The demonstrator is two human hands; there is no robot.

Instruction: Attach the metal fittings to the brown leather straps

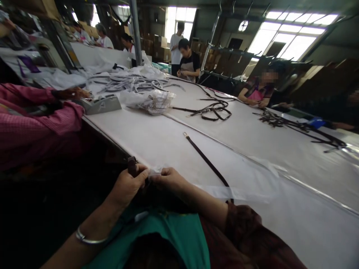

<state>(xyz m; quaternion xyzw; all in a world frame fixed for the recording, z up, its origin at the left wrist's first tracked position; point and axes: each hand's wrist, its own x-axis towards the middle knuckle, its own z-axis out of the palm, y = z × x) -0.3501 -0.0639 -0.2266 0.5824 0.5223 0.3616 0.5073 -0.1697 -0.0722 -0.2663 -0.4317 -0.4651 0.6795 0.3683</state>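
Close to my body at the table edge, my left hand (125, 186) is closed around the end of a dark brown strap (132, 164), which pokes up past the fingers with a bit of metal. Thin white wrapping (153, 171) stretches between both hands. My right hand (171, 180) pinches its other side between thumb and fingers. To the right, another dark strap (206, 160) with a gold-coloured clip (185, 134) lies on the white tabletop (157, 142), partly behind my right forearm. My palms and whatever else they cover are hidden.
A co-worker's pink checked sleeve (42, 119) and a grey tape dispenser (103, 105) are at left. Beyond lie a plastic-wrapped bundle (157, 101), a pile of wrapped straps (131, 81) and loose dark straps (214, 110). More straps (303, 129) lie at right, near other people.
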